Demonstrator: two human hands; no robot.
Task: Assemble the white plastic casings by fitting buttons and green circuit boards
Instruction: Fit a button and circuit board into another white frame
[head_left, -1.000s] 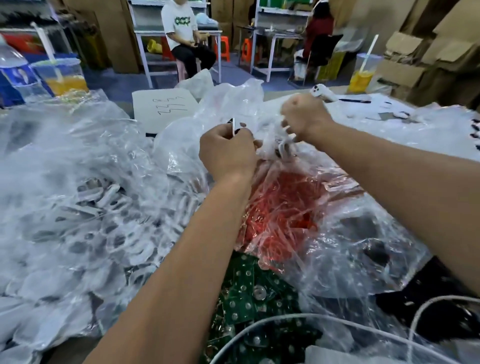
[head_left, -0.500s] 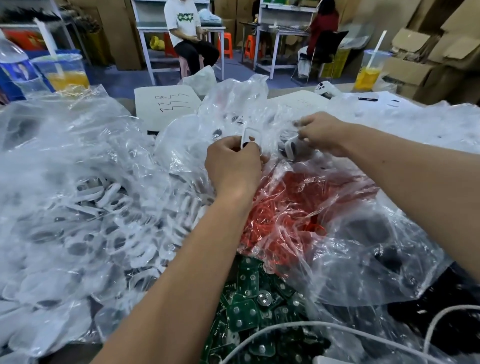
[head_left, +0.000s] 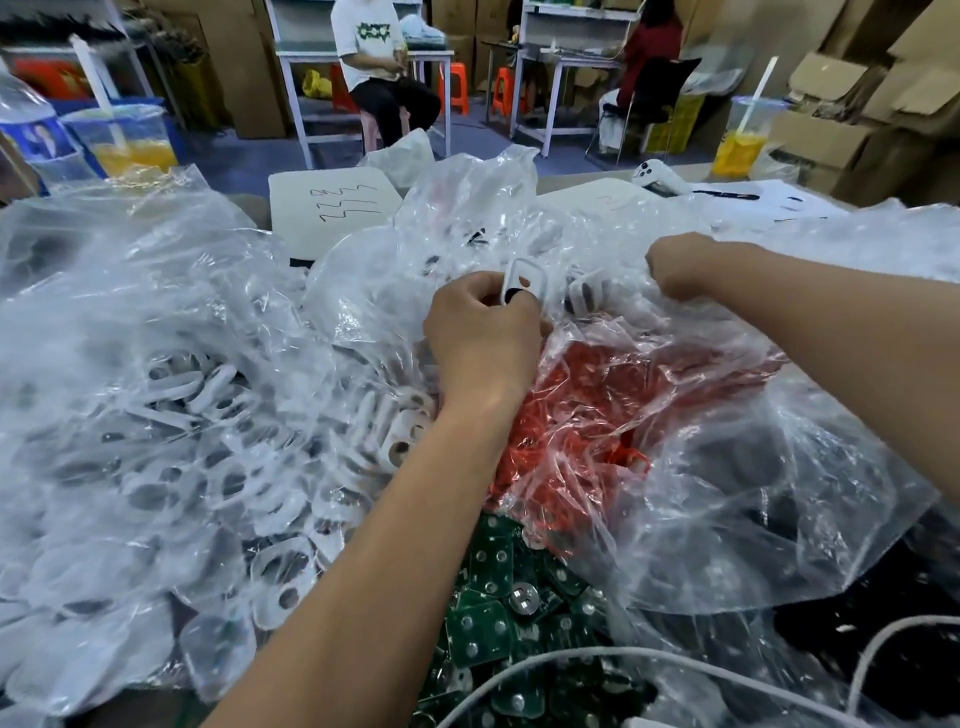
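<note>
Behind the left hand (head_left: 480, 332) gripping a casing (head_left: 524, 280), a sheet (head_left: 332, 208) bears illegible scrawl.

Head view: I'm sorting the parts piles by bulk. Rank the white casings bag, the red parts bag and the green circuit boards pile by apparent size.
1. white casings bag
2. red parts bag
3. green circuit boards pile, though partly covered, so unsure.

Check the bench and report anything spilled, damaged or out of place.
Nothing looks spilled or broken. The left hand holds a white casing; the right hand grips clear bag plastic. The green circuit boards lie in a loose heap with a white cable draped across them, which might snag.
</note>
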